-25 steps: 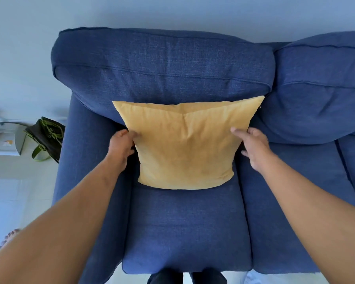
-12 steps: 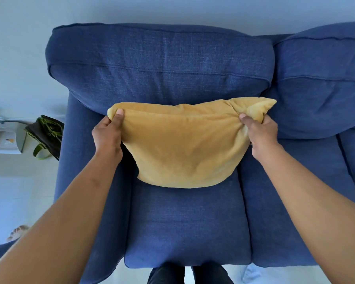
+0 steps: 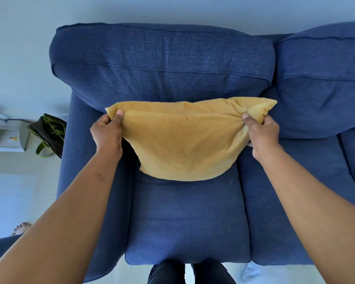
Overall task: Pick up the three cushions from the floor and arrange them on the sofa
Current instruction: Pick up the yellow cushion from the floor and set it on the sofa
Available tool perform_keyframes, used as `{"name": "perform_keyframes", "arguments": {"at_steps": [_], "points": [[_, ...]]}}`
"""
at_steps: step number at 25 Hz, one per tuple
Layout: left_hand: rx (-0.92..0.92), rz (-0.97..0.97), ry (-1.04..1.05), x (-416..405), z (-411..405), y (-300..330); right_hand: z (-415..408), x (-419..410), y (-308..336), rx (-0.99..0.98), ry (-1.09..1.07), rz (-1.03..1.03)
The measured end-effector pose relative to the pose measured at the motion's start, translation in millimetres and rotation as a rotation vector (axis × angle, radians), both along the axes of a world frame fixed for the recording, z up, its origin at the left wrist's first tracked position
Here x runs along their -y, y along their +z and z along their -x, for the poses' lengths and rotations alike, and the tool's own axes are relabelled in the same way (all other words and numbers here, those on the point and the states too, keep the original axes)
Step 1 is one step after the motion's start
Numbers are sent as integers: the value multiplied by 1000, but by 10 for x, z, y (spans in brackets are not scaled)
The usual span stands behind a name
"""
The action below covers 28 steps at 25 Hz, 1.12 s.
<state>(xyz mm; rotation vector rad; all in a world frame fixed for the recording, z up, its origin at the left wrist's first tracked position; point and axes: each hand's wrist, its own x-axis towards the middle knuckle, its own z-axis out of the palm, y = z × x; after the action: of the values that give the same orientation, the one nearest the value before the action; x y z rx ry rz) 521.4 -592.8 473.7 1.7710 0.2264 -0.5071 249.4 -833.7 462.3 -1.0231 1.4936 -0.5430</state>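
Note:
A yellow cushion [image 3: 184, 140] leans on the left seat of the blue sofa [image 3: 184, 218], against its back cushion [image 3: 162, 64]. My left hand [image 3: 107, 132] pinches the cushion's upper left corner. My right hand [image 3: 262, 134] bunches the fabric at its upper right corner. The cushion's top edge is stretched between both hands, and its lower edge rests on the seat. No other loose cushion is in view.
A second blue back cushion [image 3: 322, 83] fills the right side. The sofa's left armrest [image 3: 70, 160] borders pale floor, where a dark bag with green straps [image 3: 49, 134] and a white box [image 3: 7, 138] sit. My legs [image 3: 191, 272] stand at the seat's front edge.
Both hands went from the cushion's sides up to its top corners and gripped them. The top edge is now pulled taut and the cushion sags into a rounder shape.

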Motion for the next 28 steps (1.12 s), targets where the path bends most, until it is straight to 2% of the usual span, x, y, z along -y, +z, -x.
{"name": "perform_keyframes", "arguments": {"at_steps": [4,8,12,17,23,28], "points": [[-69,-129,-41,-46,43,-94,75,-91,-73,-76,40,-181],[-16,-142,-56,-26,17,6,76,-20,14,-103,61,-116],[-38,-93,-55,-94,92,93,120,-12,90,-89,61,-78],[-19,-278,-84,-280,577,166,336,-219,217,-64,48,-25],[29,-371,-535,-349,1439,75,894,-724,222,-196,70,39],[153,-346,-905,0,2106,20,1713,-1150,270,-437,151,89]]}}
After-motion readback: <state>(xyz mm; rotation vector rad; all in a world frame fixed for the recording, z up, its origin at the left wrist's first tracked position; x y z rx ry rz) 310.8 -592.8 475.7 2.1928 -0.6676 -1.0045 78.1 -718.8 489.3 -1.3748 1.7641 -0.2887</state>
